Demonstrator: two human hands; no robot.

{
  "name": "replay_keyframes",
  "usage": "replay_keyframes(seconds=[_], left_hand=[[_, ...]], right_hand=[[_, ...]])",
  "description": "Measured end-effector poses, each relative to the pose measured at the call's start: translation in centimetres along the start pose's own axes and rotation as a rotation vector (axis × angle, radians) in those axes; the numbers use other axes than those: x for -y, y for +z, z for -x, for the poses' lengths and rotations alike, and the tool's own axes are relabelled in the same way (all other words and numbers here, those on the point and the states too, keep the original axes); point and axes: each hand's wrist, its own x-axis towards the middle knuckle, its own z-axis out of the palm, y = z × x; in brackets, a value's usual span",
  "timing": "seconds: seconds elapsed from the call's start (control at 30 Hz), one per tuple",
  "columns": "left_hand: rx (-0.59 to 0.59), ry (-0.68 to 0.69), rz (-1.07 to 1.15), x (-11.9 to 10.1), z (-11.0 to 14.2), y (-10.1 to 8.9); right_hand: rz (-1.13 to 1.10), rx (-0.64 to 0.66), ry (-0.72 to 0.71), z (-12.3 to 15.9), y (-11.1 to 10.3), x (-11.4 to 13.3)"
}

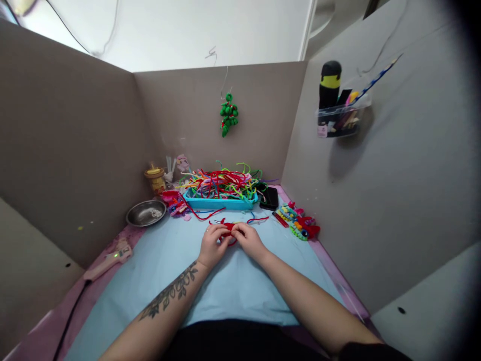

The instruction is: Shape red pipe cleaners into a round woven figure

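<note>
Over the middle of the blue cloth, my left hand and my right hand meet fingertip to fingertip. Between them they pinch a small red yarn piece, mostly covered by the fingers. Thin red ends stick out above it, and a loop of red strand hangs below. A slim silvery tool tip shows just above my left fingers; its kind is too small to make out. Loose red and blue strands lie beyond my right hand.
Behind the hands stands a blue tray heaped with coloured strands. Left are a metal bowl with small white bits and a corded glue gun. Right are a black phone and colourful yarn figures. Grey panels enclose the table.
</note>
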Motion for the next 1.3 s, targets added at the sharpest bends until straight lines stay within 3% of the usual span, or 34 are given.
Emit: replay_keyframes(seconds=[0.27,0.53,0.77,1.1,1.3], left_hand=[[-0.01,0.069,-0.141,-0.1,0.5,0.3],[-0.019,0.151,-0.239,0.0,0.8,0.3],[-0.015,0.08,-0.244,0.6,0.8,0.2],[0.133,0.068,-0.234,-0.1,0.9,-0.8],[0.254,0.102,-0.29,-0.1,0.9,-0.4]], right_hand=[[-0.012,-0.025,-0.038,0.2,-0.2,0.9],[0.085,-0.027,-0.066,0.5,1.2,1.5],[0.218,0.029,-0.133,0.4,1.3,1.4],[0.546,0.164,-0.39,0.2,0.1,1.0],[0.489,0.172,-0.399,0.2,-0.4,1.2]])
